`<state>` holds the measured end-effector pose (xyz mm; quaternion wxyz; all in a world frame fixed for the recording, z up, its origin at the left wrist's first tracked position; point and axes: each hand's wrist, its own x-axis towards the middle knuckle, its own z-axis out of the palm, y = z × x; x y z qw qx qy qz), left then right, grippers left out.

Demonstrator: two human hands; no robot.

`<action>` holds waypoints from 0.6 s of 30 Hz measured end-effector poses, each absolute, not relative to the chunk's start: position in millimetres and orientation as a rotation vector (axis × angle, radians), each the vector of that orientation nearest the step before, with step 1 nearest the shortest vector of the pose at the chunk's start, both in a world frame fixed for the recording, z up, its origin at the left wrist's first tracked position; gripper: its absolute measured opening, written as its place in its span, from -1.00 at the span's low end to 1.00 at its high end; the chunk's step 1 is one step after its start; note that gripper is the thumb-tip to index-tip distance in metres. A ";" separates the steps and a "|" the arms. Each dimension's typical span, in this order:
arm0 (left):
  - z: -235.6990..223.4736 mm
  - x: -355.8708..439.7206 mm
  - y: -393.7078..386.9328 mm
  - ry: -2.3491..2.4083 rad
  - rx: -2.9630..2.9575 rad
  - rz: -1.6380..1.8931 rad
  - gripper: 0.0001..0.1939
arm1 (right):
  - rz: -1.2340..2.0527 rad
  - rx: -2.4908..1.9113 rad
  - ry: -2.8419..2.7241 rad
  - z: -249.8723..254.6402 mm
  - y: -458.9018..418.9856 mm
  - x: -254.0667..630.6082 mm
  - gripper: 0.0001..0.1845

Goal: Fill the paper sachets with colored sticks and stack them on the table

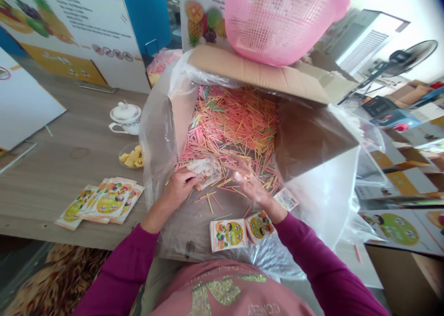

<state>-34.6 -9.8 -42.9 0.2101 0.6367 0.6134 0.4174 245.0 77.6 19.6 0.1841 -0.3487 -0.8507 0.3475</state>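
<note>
My left hand (180, 185) pinches the near left edge of a small printed packet (207, 171) inside a plastic-lined cardboard box. To its right, my right hand (250, 184) has its fingers apart, somewhat blurred, over loose thin sticks; no stick shows clearly in its grasp. A large heap of pink, yellow and green sticks (236, 119) fills the back of the box. Near my body lie two printed packets, a left one (229, 235) and a right one (258, 226) partly under my right forearm. Another packet (286, 199) rests beside my right wrist.
Left on the table are a stack of packets (104, 200), a lidded white cup (125, 118) and a dish of yellow pieces (132, 157). A pink basket (274, 24) stands behind the raised box flap (256, 74). A fan (398, 59) and cartons stand right.
</note>
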 end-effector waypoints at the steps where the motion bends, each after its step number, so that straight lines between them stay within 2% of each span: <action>1: -39.3 -34.1 -9.6 1.663 1.733 1.217 -0.76 | 1.007 -0.957 -2.349 29.2 77.1 241.5 -0.34; 8: -3.1 -3.0 -7.2 1.424 1.567 1.367 -0.77 | 1.127 -0.809 -2.210 61.2 84.3 205.4 -0.11; 10: -2.0 5.7 -4.9 1.363 1.464 1.423 -0.78 | 1.201 -0.743 -2.213 59.8 86.6 202.2 -0.09; 15: -13.5 22.7 0.1 1.234 1.150 1.484 -0.74 | 1.508 -0.517 -2.224 54.3 92.7 208.8 -0.20; 18: -15.0 33.4 1.5 1.066 0.846 1.420 -0.65 | 1.641 -0.497 -2.078 55.1 92.4 213.1 -0.06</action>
